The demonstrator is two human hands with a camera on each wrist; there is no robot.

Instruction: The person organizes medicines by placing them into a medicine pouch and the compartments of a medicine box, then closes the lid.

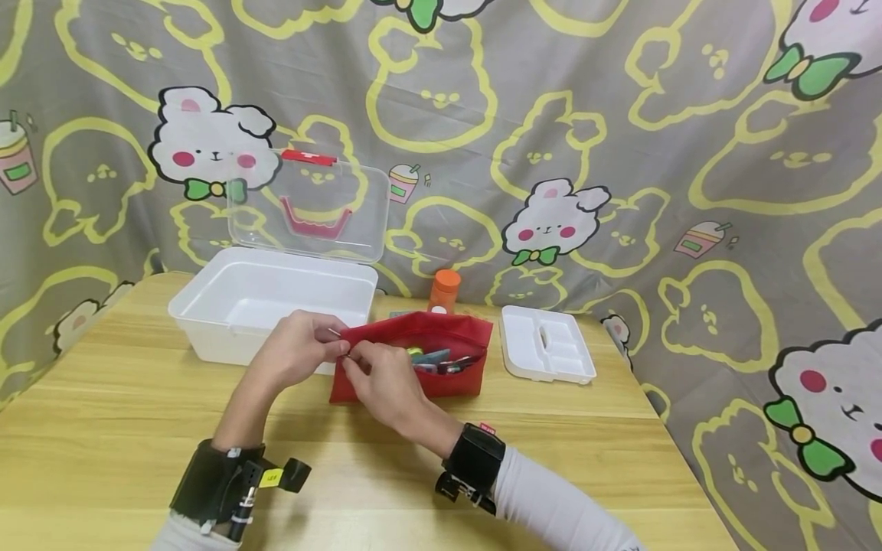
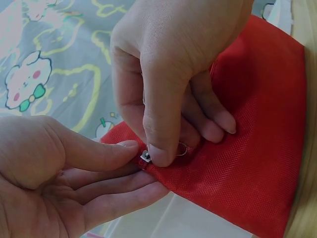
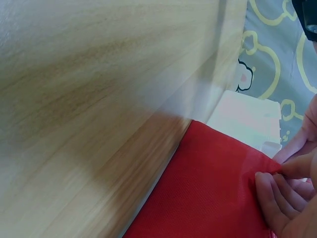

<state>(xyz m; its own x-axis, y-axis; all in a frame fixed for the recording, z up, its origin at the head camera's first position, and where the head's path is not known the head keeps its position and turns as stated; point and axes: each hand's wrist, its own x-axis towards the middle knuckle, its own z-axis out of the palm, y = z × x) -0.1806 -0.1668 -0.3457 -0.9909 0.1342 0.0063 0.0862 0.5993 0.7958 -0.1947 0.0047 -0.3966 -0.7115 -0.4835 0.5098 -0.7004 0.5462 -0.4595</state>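
Red pouch [image 1: 455,384] is seen standing on the wooden table [image 1: 551,451], mouth gaping upward, its left end overlapping the white box [image 1: 227,344] from the front. That end is pinched by the left hand [image 1: 299,348], thumb above and fingers beneath, while the fabric at the metal zip slider [image 2: 145,156] is nipped between the bent thumb and forefinger of the right hand [image 1: 389,383]. The woven cloth is judged light, soft and easily creased, with enough texture to be gripped securely; the thin pull ring [image 2: 183,148] may prove slippery. A hold is best taken at the corner beside the slider, with the seam kept taut, since the loose contents [image 1: 451,366] could be spilled by tilting. Those contents are partly hidden by the front panel, and not every item can be identified. Whether the ring itself is held cannot be told, and both hands are cut off in the right wrist view.
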